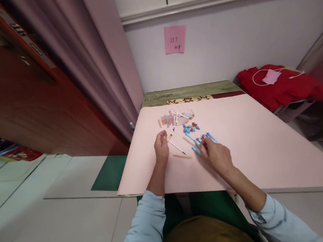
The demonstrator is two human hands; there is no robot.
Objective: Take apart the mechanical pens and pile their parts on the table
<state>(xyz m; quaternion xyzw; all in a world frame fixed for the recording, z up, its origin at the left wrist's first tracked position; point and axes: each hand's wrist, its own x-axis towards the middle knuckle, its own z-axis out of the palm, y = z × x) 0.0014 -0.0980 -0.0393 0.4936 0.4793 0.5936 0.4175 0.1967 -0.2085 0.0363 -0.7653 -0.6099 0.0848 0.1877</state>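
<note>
My left hand is closed at the left of the loose parts, thumb toward the middle. A short orange-tipped pen part juts from its fingers. Just right of that hand, a white pen refill with a dark tip slants across the table. Below it lies a thin peach-coloured strip. My right hand has its fingers pinched around a light-blue pen barrel, partly hidden by the fingers. Beside that hand are more blue pen barrels and a light-blue piece.
Several blue and brown small caps sit in the middle of the pink-covered table. Behind them are pinkish clear tubes and more white refills. Red cloth with a cable is at right; a wooden door stands left.
</note>
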